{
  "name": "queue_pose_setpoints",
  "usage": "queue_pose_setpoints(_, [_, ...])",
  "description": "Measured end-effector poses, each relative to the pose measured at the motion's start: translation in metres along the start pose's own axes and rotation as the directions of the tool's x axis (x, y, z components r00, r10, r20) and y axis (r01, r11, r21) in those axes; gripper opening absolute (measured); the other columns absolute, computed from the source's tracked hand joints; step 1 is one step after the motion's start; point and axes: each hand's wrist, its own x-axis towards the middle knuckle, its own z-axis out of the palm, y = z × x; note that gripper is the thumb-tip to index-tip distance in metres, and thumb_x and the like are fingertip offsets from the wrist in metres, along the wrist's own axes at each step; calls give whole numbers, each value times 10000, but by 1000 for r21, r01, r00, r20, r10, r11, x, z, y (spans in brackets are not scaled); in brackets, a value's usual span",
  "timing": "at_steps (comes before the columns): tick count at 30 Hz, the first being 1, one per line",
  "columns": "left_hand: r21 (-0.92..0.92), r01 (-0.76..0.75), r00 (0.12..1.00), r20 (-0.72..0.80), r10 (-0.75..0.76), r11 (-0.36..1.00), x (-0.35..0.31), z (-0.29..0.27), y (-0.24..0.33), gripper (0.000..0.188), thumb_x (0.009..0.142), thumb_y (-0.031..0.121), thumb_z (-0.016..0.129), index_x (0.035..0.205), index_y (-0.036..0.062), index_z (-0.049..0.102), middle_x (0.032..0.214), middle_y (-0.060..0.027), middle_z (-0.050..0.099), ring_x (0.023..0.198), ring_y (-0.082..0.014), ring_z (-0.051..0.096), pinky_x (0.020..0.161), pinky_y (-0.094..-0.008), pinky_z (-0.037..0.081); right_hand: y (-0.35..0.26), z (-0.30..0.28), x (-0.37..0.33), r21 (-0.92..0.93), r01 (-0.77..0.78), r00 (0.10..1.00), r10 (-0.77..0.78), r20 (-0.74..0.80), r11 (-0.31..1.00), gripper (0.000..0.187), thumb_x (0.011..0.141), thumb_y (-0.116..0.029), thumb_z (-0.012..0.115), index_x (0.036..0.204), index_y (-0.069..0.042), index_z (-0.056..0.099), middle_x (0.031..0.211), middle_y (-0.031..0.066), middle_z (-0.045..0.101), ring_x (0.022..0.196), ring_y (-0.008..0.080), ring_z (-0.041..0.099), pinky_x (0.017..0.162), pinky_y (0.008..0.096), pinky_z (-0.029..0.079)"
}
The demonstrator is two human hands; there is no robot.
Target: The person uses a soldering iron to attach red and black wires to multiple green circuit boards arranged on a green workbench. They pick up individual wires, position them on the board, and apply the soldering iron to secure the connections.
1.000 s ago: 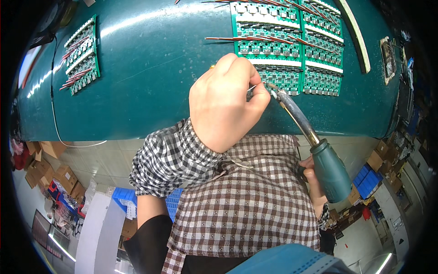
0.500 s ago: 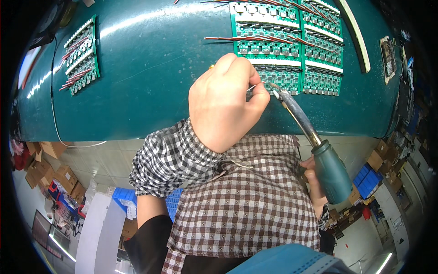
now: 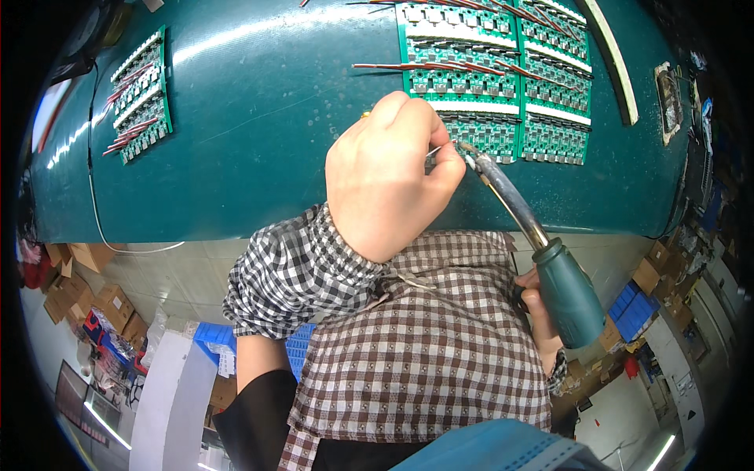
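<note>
Over the front edge of a green circuit board panel (image 3: 479,135), my left hand (image 3: 389,173) is closed in a pinch on a thin wire (image 3: 433,150). Its fingertips hide most of that wire. My right hand (image 3: 542,314) grips a soldering iron (image 3: 571,294) with a dark green handle, which covers part of the fingers. The iron's metal shaft slants up to the left, and its tip is beside my left fingertips at the board's edge. Whether the tip touches the wire or board I cannot tell.
A second board panel (image 3: 554,145) adjoins on the right; red and white wires (image 3: 428,67) lie across the boards. Another wired panel (image 3: 143,98) lies far left. A pale strip (image 3: 613,59) and a small tray (image 3: 667,102) are on the right of the green table (image 3: 259,165).
The soldering iron has shifted slightly up and to the left, its tip closer to my left fingertips. My left hand has barely moved.
</note>
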Motion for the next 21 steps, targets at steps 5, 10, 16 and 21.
queue_pose_setpoints(5, [-4, -2, 1000, 7, 2, 1000, 1, 0, 1, 150, 729, 39, 752, 767, 80, 612, 734, -17, 596, 632, -151, 580, 573, -302, 499, 0, -4, -3, -4, 4, 1000, -4, 2, 1000, 320, 762, -270, 911, 927, -46, 753, 836, 38, 718, 766, 189, 664, 693, 321, 518])
queue_pose_setpoints(10, [-1, 2, 1000, 7, -2, 1000, 0, 0, 1, 155, 728, 39, 754, 766, 80, 610, 734, -16, 595, 630, -151, 579, 572, -302, 498, 5, -3, -7, 43, -18, 999, 19, -33, 999, 323, 765, -268, 912, 934, -43, 753, 837, 38, 715, 768, 185, 661, 697, 316, 515])
queue_pose_setpoints(16, [13, -4, 1000, 6, 3, 1000, 0, 0, 1, 157, 726, 35, 756, 767, 77, 611, 736, -18, 597, 630, -150, 577, 572, -302, 500, 0, -5, -8, 95, -86, 996, 88, -21, 992, 368, 777, -270, 909, 994, -26, 738, 855, 55, 713, 791, 177, 688, 717, 306, 538])
queue_pose_setpoints(21, [17, 1, 1000, 7, -1, 1000, 0, 0, 1, 158, 728, 34, 757, 766, 75, 609, 740, -17, 602, 631, -147, 575, 578, -298, 504, 0, -4, -6, 166, -74, 995, 85, -59, 983, 412, 791, -270, 900, 1042, -1, 714, 887, 71, 704, 805, 188, 704, 746, 318, 566])
